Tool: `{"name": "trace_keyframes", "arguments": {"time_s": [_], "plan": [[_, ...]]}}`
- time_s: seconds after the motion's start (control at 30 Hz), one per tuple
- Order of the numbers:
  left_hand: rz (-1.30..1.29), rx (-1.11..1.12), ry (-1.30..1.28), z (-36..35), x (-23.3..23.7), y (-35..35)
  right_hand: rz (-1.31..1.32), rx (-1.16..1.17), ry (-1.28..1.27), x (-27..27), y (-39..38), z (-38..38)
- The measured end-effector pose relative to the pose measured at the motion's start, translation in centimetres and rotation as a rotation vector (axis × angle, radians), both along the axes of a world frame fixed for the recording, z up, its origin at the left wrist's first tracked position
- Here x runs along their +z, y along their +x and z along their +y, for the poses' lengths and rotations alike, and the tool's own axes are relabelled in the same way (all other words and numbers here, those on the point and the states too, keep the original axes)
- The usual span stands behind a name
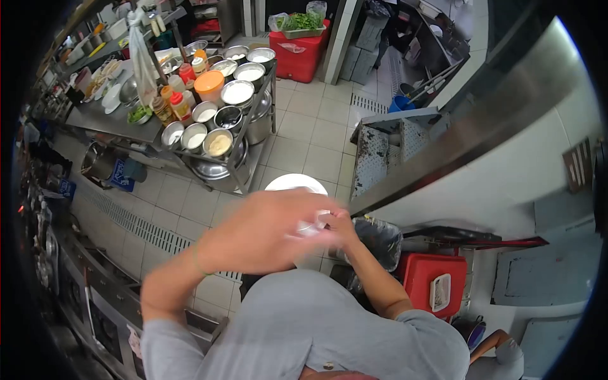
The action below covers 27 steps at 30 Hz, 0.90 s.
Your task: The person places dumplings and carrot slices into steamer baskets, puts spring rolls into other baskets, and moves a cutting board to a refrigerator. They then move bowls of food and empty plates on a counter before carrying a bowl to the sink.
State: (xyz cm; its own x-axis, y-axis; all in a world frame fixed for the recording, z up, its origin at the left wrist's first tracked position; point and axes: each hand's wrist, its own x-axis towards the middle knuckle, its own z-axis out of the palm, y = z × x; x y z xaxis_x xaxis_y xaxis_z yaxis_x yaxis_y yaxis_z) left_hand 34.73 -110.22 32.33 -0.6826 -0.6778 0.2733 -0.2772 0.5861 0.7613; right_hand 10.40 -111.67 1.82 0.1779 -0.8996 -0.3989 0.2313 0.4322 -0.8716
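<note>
My left hand (272, 225) is raised high in front of my chest, large and smeared by motion. Its fingers are too blurred to read. Close against it, partly behind it, my right hand (342, 228) is closed on a small crumpled whitish piece (311, 226), perhaps thin plastic or tissue; the blur hides its kind. Just beyond both hands shows the rim of a round white thing (296, 182), mostly covered by the left hand.
A steel table ahead left carries several metal bowls of white contents (237, 92), sauce bottles (180, 106) and an orange-lidded tub (209, 82). Red coolers stand at the back (296, 54) and right (430, 278). A lined bin (380, 244) is near my right arm. Another person's arm (494, 345) is lower right.
</note>
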Motion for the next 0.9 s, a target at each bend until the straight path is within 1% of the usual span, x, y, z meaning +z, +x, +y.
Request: {"name": "trace_keyframes", "arguments": {"time_s": [0.03,0.07,0.13,0.17,0.27,0.33,0.5,0.53,0.6,0.63,0.67,0.7,0.8,0.83,0.87,0.9], "plan": [[0.101,-0.17,-0.105,-2.9,2.0,-2.5,0.009,-0.028,0.014,-0.1,-0.1,-2.2],[0.127,-0.316,-0.189,-5.5,3.5,-4.5,0.016,-0.06,0.031,-0.1,-0.1,-4.6],[0.115,-0.538,-0.351,-9.7,5.8,-7.4,0.023,-0.138,0.06,0.2,0.1,-10.4],[0.086,-0.603,-0.396,-11.7,6.3,-8.1,0.033,-0.191,0.078,0.4,-0.4,-12.6],[-0.012,-0.704,-0.454,-18.5,6.3,-7.9,0.046,-0.303,-0.041,0.8,-2.4,-19.2],[-0.067,-0.757,-0.49,-23.5,5.9,-8.3,0.041,-0.403,-0.034,1.5,-4.0,-23.5],[-0.113,-0.937,-0.566,-37.1,5.4,-13.9,-0.001,-0.651,-0.012,-0.7,-10.1,-33.0],[-0.116,-0.973,-0.581,-40.3,5.2,-15.3,0.032,-0.691,-0.005,-1.4,-11.8,-35.0],[-0.142,-1.017,-0.609,-45.6,4.9,-18.5,0.079,-0.726,0.006,-2.8,-14.5,-40.1],[-0.157,-1.01,-0.609,-48.2,4.7,-20.1,0.069,-0.738,-0.046,-2.8,-16.0,-42.8],[-0.174,-0.995,-0.608,-50.8,4.9,-21.6,0.026,-0.759,0.004,-2.6,-17.4,-45.7],[-0.188,-0.977,-0.593,-53.6,5.6,-23.4,0.032,-0.743,0.003,-3.1,-18.6,-48.5],[-0.25,-0.926,-0.608,-61.6,6.5,-28.5,0.117,-0.746,0.015,-3.0,-24.3,-58.0],[-0.275,-0.901,-0.583,-64.4,6.7,-30.5,0.09,-0.753,0.026,-3.6,-25.9,-61.2],[-0.3,-0.87,-0.554,-67.4,6.7,-32.0,0.143,-0.743,0.004,-3.3,-27.6,-64.3],[-0.326,-0.846,-0.478,-71.2,6.4,-33.0,0.108,-0.79,0.037,-3.2,-29.0,-67.3]]}}
